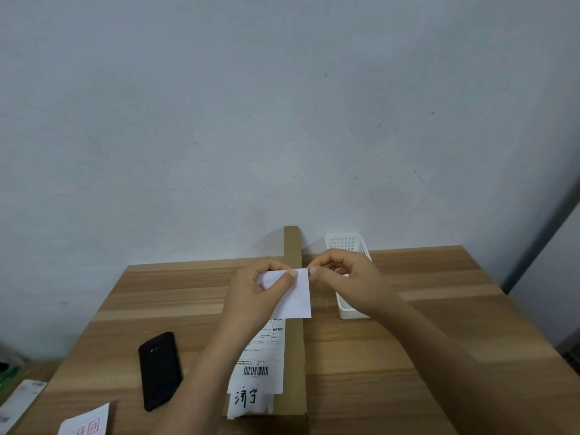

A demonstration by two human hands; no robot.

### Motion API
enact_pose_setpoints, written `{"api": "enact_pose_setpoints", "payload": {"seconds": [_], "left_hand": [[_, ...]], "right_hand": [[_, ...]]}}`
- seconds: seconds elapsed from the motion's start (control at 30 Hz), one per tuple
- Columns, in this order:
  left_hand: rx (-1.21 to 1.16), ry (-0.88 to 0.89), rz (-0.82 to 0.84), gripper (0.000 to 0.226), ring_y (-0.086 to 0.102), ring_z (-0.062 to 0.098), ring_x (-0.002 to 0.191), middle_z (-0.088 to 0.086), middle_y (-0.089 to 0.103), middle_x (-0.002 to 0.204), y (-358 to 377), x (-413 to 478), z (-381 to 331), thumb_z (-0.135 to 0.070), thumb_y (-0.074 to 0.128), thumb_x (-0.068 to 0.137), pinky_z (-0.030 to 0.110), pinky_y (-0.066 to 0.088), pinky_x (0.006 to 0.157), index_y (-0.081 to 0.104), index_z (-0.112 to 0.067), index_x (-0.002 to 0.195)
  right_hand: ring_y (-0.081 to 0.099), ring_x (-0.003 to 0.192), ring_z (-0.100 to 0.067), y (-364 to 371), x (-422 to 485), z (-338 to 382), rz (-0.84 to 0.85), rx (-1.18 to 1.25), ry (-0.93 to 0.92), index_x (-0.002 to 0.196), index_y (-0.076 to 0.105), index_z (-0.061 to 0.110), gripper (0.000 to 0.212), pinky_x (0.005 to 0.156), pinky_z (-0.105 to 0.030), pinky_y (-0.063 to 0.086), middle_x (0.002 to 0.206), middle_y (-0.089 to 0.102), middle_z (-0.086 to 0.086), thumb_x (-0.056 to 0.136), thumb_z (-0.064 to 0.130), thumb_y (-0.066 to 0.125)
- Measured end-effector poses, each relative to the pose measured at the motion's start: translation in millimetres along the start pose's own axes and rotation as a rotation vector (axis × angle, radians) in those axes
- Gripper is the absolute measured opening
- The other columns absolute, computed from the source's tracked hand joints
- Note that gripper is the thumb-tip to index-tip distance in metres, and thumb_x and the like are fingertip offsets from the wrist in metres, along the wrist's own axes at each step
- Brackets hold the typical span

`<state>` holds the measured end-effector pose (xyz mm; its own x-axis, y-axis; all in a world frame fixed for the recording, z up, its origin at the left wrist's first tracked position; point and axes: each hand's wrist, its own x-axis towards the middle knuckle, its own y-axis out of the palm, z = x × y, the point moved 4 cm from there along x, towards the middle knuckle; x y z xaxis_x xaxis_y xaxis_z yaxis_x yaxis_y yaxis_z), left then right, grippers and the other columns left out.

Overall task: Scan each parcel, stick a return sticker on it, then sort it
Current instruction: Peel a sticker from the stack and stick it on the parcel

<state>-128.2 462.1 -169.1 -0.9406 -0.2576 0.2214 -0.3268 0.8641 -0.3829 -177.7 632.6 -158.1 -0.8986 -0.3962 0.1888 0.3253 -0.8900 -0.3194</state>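
Long cardboard parcel (295,356) lay lengthwise on wooden table (408,340), shipping label (260,365) on top. Above parcel's far half, white sticker (299,296) held up: left hand (257,287) pinched its left part, right hand (348,277) pinched top right corner. Black phone (160,370) left of parcel; white basket (345,243) right of parcel.

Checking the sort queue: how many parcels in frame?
2. A long cardboard box lies on the wooden table, shipping label up. A pale labelled parcel sits at the lower-left frame edge, off the table, mostly cut off. More may be out of view.
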Motion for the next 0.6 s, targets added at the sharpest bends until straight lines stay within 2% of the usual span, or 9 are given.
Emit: {"api": "enact_pose_setpoints", "payload": {"seconds": [0.17, 0.33, 0.6], "left_hand": [[0.018, 0.003, 0.029, 0.011, 0.063, 0.003, 0.07, -0.014, 0.07, 0.079, 0.0, -3.8, -1.6, -0.025, 0.073, 0.083, 0.015, 0.044, 0.056, 0.072, -0.026, 0.072], [0.023, 0.013, 0.043, 0.012, 0.062, 0.002, 0.068, -0.014, 0.07, 0.077, -0.4, -7.5, -4.0, -0.022, 0.075, 0.082, 0.01, 0.041, 0.055, 0.071, -0.024, 0.071], [0.009, 0.002, 0.064, 0.012, 0.061, 0.0, 0.064, -0.011, 0.07, 0.076, -2.3, -10.0, -4.1, -0.022, 0.076, 0.081, 0.012, 0.042, 0.054, 0.071, -0.025, 0.07]], "right_hand": [[0.059, 0.073, -0.001, 0.0, -1.8, 3.5, 0.07, -0.07, -0.016, 0.084, 0.072, 0.014, 0.009, 0.068, -0.007, 0.044, 0.083, 0.072, -0.001, 0.087, 0.009, 0.065], [0.059, 0.071, 0.002, -0.6, -1.9, 5.2, 0.092, -0.144, -0.035, 0.08, 0.07, 0.02, 0.013, 0.068, -0.007, 0.043, 0.077, 0.07, 0.005, 0.087, 0.01, 0.064], [0.056, 0.069, 0.004, 0.6, -3.2, 5.8, 0.132, -0.225, -0.046, 0.075, 0.067, 0.024, 0.017, 0.071, -0.009, 0.043, 0.075, 0.066, 0.011, 0.085, 0.011, 0.064]]}}
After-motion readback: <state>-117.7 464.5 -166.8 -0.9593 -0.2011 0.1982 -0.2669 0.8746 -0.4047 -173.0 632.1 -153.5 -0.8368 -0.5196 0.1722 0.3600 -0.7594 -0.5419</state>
